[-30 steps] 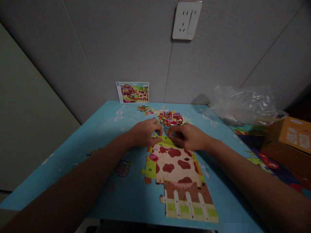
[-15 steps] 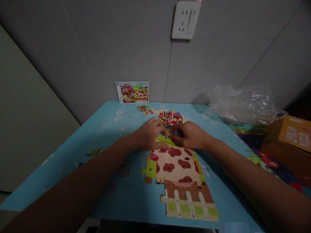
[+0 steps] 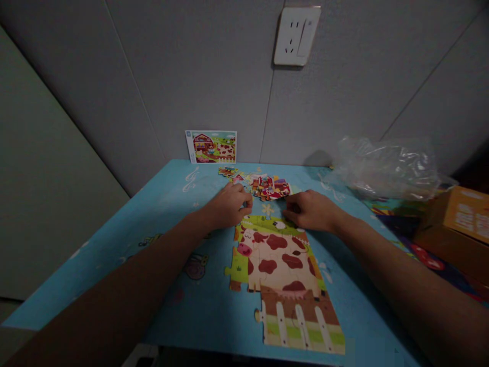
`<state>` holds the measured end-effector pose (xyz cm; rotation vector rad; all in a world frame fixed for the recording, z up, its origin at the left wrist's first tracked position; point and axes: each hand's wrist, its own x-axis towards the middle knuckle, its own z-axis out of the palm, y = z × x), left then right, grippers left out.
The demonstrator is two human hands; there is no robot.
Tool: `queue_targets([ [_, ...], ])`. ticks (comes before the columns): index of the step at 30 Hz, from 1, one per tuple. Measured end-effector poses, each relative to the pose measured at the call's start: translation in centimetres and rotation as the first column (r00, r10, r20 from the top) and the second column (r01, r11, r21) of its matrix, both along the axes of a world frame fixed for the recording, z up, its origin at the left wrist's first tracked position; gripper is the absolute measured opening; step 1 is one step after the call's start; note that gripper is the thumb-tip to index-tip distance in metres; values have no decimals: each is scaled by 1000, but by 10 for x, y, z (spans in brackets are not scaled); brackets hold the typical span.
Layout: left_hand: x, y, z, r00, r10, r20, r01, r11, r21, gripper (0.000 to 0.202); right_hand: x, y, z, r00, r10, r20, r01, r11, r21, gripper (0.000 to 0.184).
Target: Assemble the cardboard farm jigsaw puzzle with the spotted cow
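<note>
A partly assembled jigsaw puzzle lies on the blue table. It pictures a cow with red-brown patches, green grass with a small sheep, and a white fence along the near edge. My left hand is at the puzzle's far left corner, its fingers curled in. Level with it at the far right corner, my right hand has bent fingers close to or touching the edge. Whether either hand holds anything is hidden. Just beyond my hands lies a heap of loose puzzle pieces, mostly red.
A picture card of the farm scene leans against the grey wall. On the right are a clear plastic bag and an orange box. A socket plate is on the wall above the blue table.
My hands have moved apart from the middle of the puzzle's far edge, left hand leftward and right hand rightward. The grass strip with the sheep shows now. The view has shifted slightly.
</note>
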<state>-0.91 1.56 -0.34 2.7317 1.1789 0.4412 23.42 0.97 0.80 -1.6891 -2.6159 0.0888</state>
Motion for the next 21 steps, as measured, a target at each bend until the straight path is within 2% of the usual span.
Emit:
queue_targets([
  [3,-1,-1,1,997,-76,13,76,997,-10,12,0,0,-2,1000,8,-23,-8,1000,7,18],
  [5,-1,-3,1,996,-86,18,86,996,-25,11,-1,1,-3,999,21,-38,-21,1000,9,17],
  [13,-1,-5,-1,1000,-21,11,22,998,-56,10,-2,-1,-2,998,9,-58,-10,1000,-19,16],
  [21,-7,1,0,999,22,-23,-22,1000,-3,13,-3,-1,-2,998,39,-58,-39,999,-10,16],
])
